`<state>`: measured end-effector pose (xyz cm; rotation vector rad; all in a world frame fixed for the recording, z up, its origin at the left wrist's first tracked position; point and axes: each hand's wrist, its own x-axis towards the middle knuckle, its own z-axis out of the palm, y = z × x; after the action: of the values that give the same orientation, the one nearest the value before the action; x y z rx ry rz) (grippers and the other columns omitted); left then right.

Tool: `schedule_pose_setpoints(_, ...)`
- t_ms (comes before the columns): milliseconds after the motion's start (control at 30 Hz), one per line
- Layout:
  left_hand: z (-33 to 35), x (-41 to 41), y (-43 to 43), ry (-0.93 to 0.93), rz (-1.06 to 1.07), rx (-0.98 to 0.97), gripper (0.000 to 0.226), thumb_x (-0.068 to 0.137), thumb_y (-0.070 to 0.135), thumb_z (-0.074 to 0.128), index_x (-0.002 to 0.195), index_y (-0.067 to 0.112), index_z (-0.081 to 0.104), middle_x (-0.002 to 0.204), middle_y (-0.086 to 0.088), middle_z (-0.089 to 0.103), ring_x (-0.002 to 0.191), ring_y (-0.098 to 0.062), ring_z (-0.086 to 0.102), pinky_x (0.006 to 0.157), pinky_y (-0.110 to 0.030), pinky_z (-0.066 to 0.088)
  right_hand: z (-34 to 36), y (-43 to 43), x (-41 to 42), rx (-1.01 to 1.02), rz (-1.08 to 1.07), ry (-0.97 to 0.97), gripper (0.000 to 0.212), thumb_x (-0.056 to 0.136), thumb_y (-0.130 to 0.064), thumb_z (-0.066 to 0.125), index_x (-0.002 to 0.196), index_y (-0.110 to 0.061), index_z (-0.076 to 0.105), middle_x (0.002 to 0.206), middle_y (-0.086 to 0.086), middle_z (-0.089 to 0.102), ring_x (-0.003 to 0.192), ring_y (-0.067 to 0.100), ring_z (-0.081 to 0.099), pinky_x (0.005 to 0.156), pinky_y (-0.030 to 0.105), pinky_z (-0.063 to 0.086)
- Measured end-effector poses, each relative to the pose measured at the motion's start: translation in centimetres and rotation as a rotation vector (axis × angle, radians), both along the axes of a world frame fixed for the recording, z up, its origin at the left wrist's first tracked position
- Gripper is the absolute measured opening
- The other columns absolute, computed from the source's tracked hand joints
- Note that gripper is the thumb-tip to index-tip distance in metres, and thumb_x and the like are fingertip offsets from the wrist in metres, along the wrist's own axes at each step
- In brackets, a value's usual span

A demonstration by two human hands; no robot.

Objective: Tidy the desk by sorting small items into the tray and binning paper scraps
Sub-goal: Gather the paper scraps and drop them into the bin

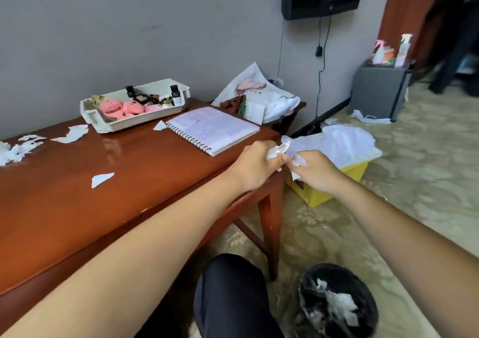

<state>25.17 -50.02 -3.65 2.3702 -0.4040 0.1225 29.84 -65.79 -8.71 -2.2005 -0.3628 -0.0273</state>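
- The left hand (255,160) and the right hand (315,173) meet at the right-hand corner of the counter (155,182), with both bare arms stretched out.
- Both hands are clenched on a wad of crumpled paper (278,150). The left hand grips its upper part in a fist, and the right hand pinches a lower white piece. The knuckles of the two hands are almost touching.
- The wad is held in the air, clear of the counter top. It is in front of a yellow box (326,192) that stands on the floor under a white sheet (342,143).
- The bin (347,276) is black and round and sits on the carpet low on the right, just beside the person's knee (230,293). White paper lies inside it.
- Paper scraps lie on the counter:
  - a triangular scrap (102,179) alone in the middle
  - a torn piece (72,133) just left of the tray
  - a small one (160,125) between the tray and the notebook
  - a cluster (15,151) at the far left edge
- The tray (134,121) is white and stands at the back of the counter near the wall. It holds pink soft toys (121,107), small dark bottles (175,94) and other bits too small to tell.
- A spiral notebook (212,129) lies flat just right of the tray.
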Motion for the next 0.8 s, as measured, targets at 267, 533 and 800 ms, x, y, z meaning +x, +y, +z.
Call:
schedule_pose_setpoints(267, -10.3, 1.9, -6.7, 0.278, -0.054, -0.033, 0.028, 0.096, 0.029, 0.051, 0.076, 0.009, 0.047, 0.084, -0.022, 0.064, 0.057, -0.022, 0.045, 0.055, -0.034, 0.031, -11.1, -8.3, -0.4, -0.098, -0.147, 0.275, 0.035, 0.085, -0.038, 0.056, 0.065, -0.011, 0.048, 0.068, 0.009, 0.048, 0.067, 0.021, 0.048, 0.065, 0.032, 0.034)
schedule_pose_setpoints(533, -22.1, 2.9, -10.8, 0.663, 0.015, -0.126, 0.040, 0.096, 0.030, 0.049, 0.117, -0.003, 0.054, 0.092, -0.018, 0.062, 0.084, -0.038, 0.057, 0.069, -0.035, 0.041, -20.0, -11.6, -2.5, -0.190, -0.207, 0.531, 0.030, 0.095, -0.023, 0.053, 0.069, -0.007, 0.050, 0.069, 0.006, 0.045, 0.067, 0.019, 0.044, 0.058, 0.028, 0.029)
schedule_pose_setpoints(800, -31.8, 2.1, -14.1, 0.952, 0.184, -0.215, 0.036, 0.094, 0.028, 0.051, 0.099, -0.007, 0.058, 0.085, -0.026, 0.053, 0.087, -0.043, 0.055, 0.069, -0.034, 0.035, -27.4, -12.4, -4.0, -0.240, -0.252, 0.785, 0.048, 0.095, -0.019, 0.050, 0.051, -0.013, 0.031, 0.053, 0.004, 0.032, 0.051, 0.018, 0.032, 0.052, 0.031, 0.021)
